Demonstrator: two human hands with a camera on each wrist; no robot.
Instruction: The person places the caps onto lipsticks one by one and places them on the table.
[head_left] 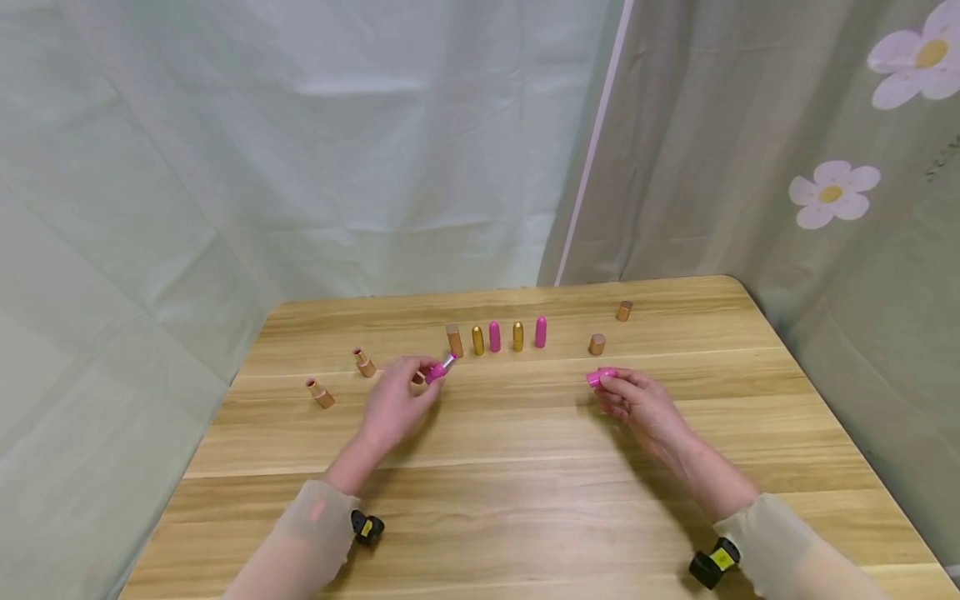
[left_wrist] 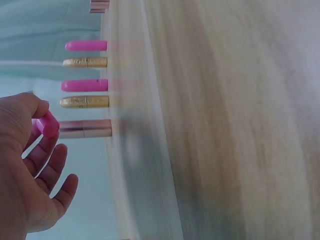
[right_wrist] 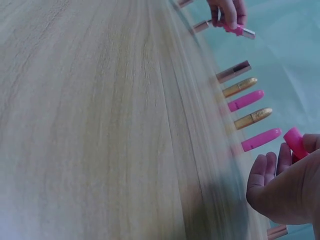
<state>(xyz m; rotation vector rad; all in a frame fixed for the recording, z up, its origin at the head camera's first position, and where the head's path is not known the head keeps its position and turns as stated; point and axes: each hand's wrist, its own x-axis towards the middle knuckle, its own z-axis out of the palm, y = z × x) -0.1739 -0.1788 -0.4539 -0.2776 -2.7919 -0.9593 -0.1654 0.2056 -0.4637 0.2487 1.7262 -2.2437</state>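
Between the thumb and fingers of my left hand (head_left: 396, 406) is an uncapped pink lipstick (head_left: 436, 372), its silver inner tube tilted up to the right. My right hand (head_left: 647, 410) pinches a pink lipstick cap (right_wrist: 296, 142), held apart from the lipstick above the table. Behind the hands is a row of upright closed lipsticks: a rose-gold one (head_left: 454, 342) nearest my left fingers, then a gold one (head_left: 478, 341), a pink one (head_left: 494, 337), another gold one (head_left: 518, 337) and another pink one (head_left: 541, 332).
Left of my left hand, two uncapped rose-gold lipsticks (head_left: 364, 362) (head_left: 320, 394) stand on the wooden table (head_left: 525, 500). Toward the back right are two rose-gold caps (head_left: 597, 344) (head_left: 625, 311). A pale curtain (head_left: 420, 150) hangs behind the table's far edge.
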